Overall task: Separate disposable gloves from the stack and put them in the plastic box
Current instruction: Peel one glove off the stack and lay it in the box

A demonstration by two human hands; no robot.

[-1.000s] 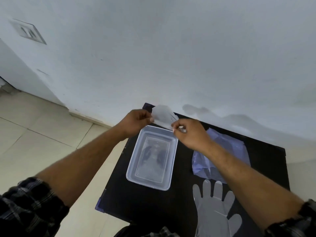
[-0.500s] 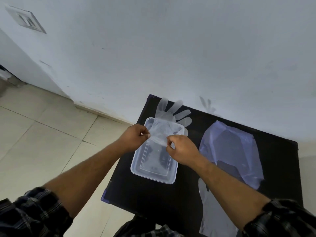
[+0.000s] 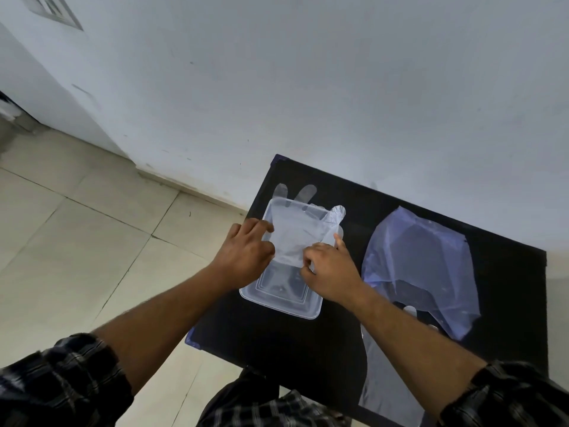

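Clear glove (image 3: 297, 238) draped over the box (image 3: 281, 295) on the table (image 3: 277, 340), fingertips poking past the far rim. Pinched at its near edge by left hand (image 3: 246, 255) and right hand (image 3: 331, 272).

The glove (image 3: 297, 238) is thin, filmy translucent plastic; the box (image 3: 278, 298) is clear glossy plastic; the desk (image 3: 277, 334) is matt black; the bag (image 3: 421, 266) is bluish, wrinkled film.

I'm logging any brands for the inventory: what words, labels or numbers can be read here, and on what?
None: no readable text anywhere.
The plastic box, the glove held over it, the bluish plastic bag and the black table show no print.
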